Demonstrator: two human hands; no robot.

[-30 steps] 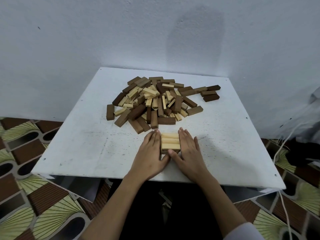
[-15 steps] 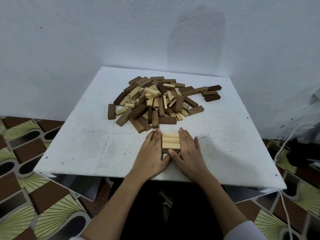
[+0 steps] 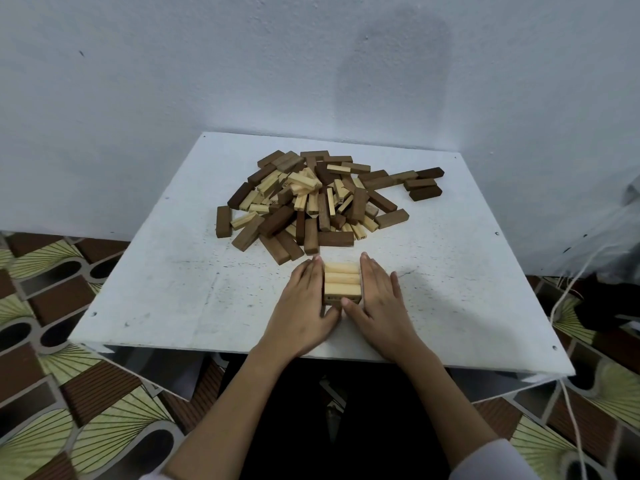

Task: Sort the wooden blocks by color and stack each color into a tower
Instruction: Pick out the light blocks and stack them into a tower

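Pressing in from both sides: two flat hands flank a small stack of pale blocks low in the middle of the frame.
Floor [image 3: 52, 427]: patterned tiles in brown and pale green, seen at lower left and lower right around the table.
Table [image 3: 173, 299]: white square top, scuffed, filling the centre of the frame against a pale wall.
Pile of mixed blocks [image 3: 311, 206]: dark brown, mid brown and pale blocks heaped loosely, above centre of the frame, on the far half of the table.
Single dark block [image 3: 223, 221]: lying apart at the left edge of the pile.
Left hand [image 3: 301, 306]: fingers straight and together, palm side against the left face of the pale stack, thumb tucked toward its near edge; it curls round nothing.
Pale stack [image 3: 342, 282]: three light blocks side by side on top, running left to right, with a lower layer just visible at the near edge; just below the pile, between the hands.
Right hand [image 3: 381, 303]: fingers straight, pressed flat to the stack's right face, thumb tip touching its near edge.
Cord [image 3: 571, 410]: white, hanging at the right edge of the frame.
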